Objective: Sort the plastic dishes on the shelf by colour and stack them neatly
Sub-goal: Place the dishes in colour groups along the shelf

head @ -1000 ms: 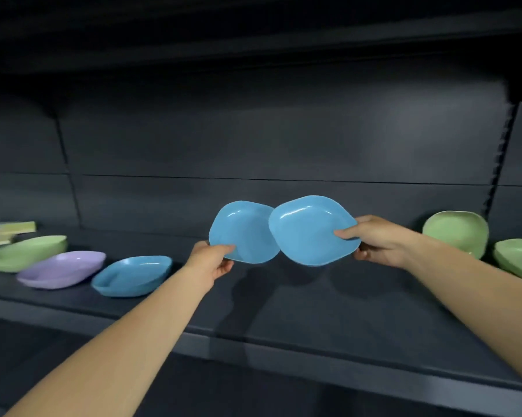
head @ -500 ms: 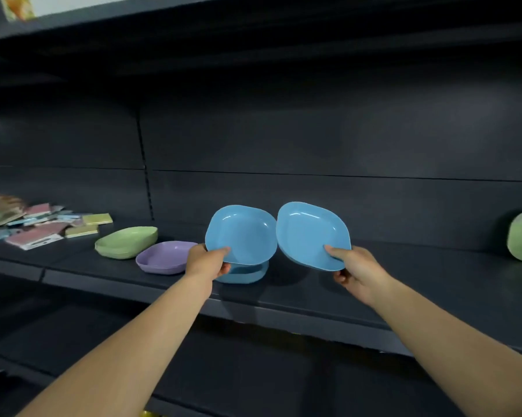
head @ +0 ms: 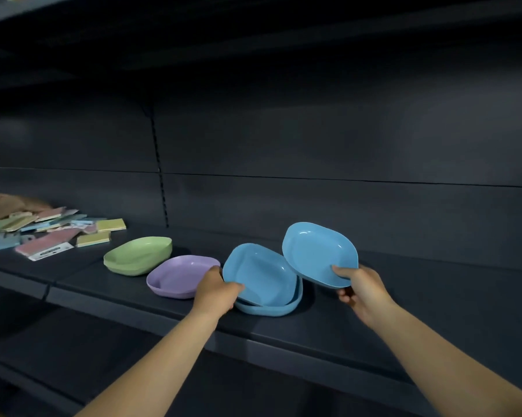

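On the dark matte shelf (head: 434,296), three glossy blue dishes with rounded-square rims: one lies flat (head: 271,310); the left hand (head: 216,288) pinches a second (head: 261,273), tilted, touching the first; the right hand (head: 354,279) grips the third (head: 318,252), held raised. Beside them sit one lilac dish (head: 180,276) and green dishes (head: 137,255), stacked, their count unclear

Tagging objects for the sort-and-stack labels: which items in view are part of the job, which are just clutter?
Job:
- blue dish in left hand
- blue dish in right hand
- blue dish on the shelf
- purple dish
- green dishes
- left hand
- right hand

Clutter:
- flat coloured packets at far left
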A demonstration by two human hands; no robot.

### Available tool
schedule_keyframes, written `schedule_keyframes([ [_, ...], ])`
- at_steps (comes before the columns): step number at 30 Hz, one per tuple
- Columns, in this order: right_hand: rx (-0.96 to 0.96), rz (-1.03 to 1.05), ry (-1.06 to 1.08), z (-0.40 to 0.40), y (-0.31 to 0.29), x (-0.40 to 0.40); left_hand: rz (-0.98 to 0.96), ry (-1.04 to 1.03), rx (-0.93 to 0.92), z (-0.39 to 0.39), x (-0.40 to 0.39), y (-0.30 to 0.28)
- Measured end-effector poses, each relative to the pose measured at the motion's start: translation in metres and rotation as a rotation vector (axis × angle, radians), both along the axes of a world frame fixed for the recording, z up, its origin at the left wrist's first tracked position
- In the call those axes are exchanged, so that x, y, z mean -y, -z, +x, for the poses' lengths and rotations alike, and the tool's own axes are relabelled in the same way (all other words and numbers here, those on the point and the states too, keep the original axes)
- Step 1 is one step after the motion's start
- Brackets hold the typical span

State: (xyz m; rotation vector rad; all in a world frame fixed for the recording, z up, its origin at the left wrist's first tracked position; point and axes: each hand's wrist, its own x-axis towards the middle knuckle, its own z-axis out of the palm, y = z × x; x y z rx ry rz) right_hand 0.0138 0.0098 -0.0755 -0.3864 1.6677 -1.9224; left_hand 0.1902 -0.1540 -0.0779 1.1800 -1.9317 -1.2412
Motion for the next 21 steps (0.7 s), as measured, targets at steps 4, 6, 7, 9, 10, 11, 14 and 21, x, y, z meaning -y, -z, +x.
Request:
schedule_keyframes([
  [4, -0.009, -0.031, -0.007, -0.014, 0.012, 0.009, 0.012, 0.045, 0.008, -0.012, 0.0, 0.009],
  [6, 0.014, -0.068, 0.036, -0.024, 0.012, 0.01, 0.031, 0.06, 0.016, -0.022, -0.001, 0.013],
  [7, 0.028, -0.08, 0.063, -0.029, 0.011, 0.009, 0.042, 0.061, 0.011, -0.027, -0.001, 0.015],
  [9, 0.074, -0.079, 0.117, -0.036, 0.01, 0.007, 0.063, 0.062, -0.005, -0.04, -0.003, 0.016],
  [10, 0.094, -0.073, 0.138, -0.038, 0.011, 0.007, 0.067, 0.06, -0.009, -0.046, -0.004, 0.017],
  [11, 0.104, -0.066, 0.151, -0.04, 0.013, 0.007, 0.068, 0.054, -0.015, -0.051, -0.005, 0.018],
  [14, 0.077, -0.05, 0.164, -0.041, 0.015, 0.007, 0.027, 0.022, -0.036, -0.059, -0.011, 0.023],
  [21, -0.03, 0.038, 0.118, -0.032, 0.011, 0.004, -0.008, 0.05, -0.13, -0.055, -0.01, 0.03],
])
